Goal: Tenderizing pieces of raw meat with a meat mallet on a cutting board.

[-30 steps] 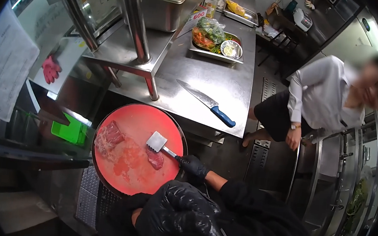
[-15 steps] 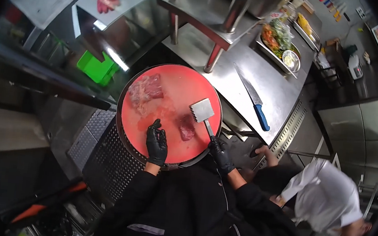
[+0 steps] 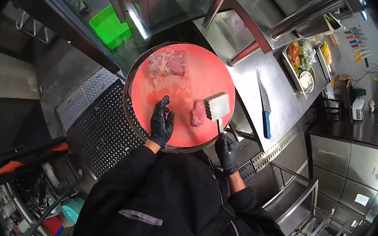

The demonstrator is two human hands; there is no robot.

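Observation:
My right hand (image 3: 227,154), in a black glove, is closed around the handle of a metal meat mallet (image 3: 219,105). The mallet's toothed head overlaps the right edge of a small piece of red meat (image 3: 198,113); whether they touch I cannot tell. Left of that piece, my left hand (image 3: 161,123), also gloved in black, is over the round red cutting board (image 3: 179,136) with its fingers apart and nothing in them. A larger slab of raw meat (image 3: 169,64) lies toward the board's far left, with a wet reddish patch below it.
On the steel counter (image 3: 248,114) to the right lies a blue-handled knife (image 3: 266,114). Beyond it stands a metal tray (image 3: 293,75) of vegetables with a small bowl. A green crate (image 3: 109,26) sits at the far left. Metal racks (image 3: 301,204) stand at the lower right.
My view has turned, so the board appears higher and farther right. The mallet head has come from above the small meat piece to its right edge. The person in white is out of view.

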